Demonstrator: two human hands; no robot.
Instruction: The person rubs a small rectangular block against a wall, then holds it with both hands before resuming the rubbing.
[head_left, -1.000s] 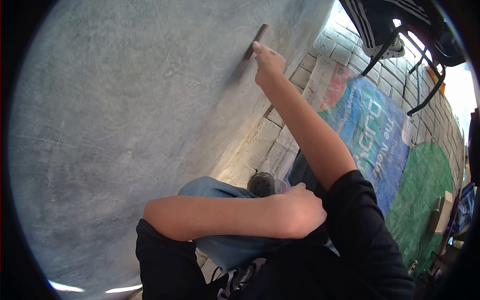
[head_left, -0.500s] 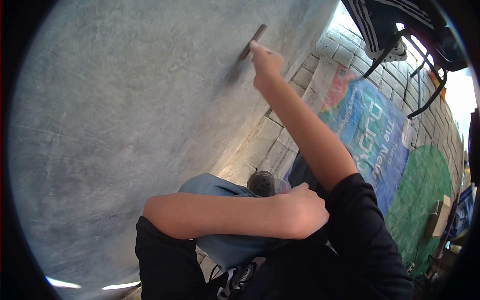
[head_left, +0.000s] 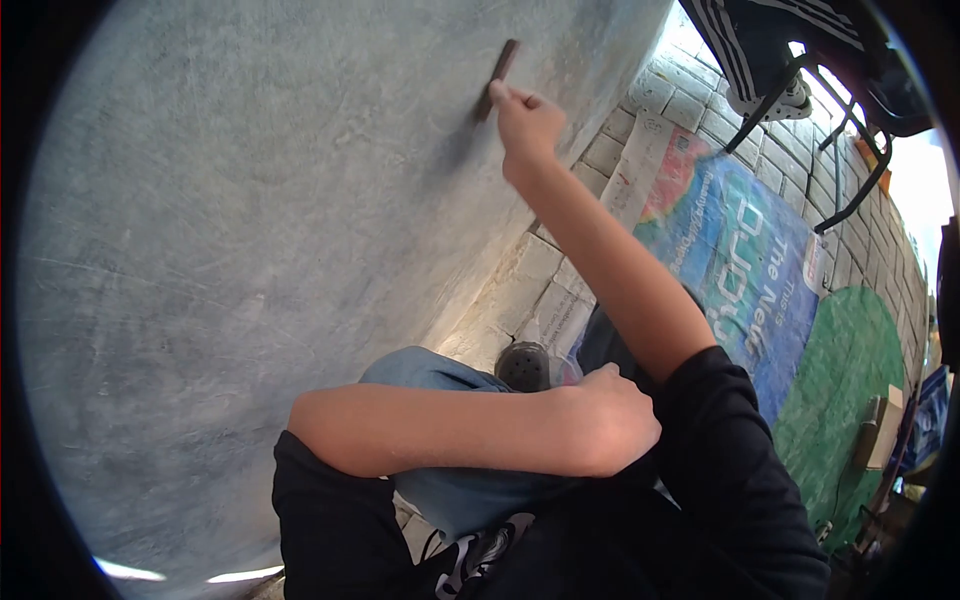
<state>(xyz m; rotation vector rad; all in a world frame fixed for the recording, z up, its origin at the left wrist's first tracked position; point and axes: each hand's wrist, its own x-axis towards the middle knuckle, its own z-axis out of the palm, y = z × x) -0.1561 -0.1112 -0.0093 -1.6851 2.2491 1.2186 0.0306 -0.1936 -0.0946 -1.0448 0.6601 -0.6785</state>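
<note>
My right hand (head_left: 530,120) is at the top centre, at the end of my stretched-out arm. Its fingers are closed on a thin brown bar (head_left: 507,62), which lies against the grey wall (head_left: 250,200). The bar is tilted, its upper end leaning to the right. My left hand (head_left: 612,420) rests near my lap, the forearm lying across my bent knee. Its fingers are curled in, and what they hold, if anything, is hidden.
A printed banner (head_left: 735,270) and a green mat (head_left: 845,380) cover paving on the right. A black chair (head_left: 850,215) stands at the upper right by a person's leg and shoe. A cardboard box (head_left: 880,430) lies on the mat's right side.
My right hand and the brown bar have shifted slightly left along the wall, and the bar now stands more upright in the view. My left hand has hardly moved.
</note>
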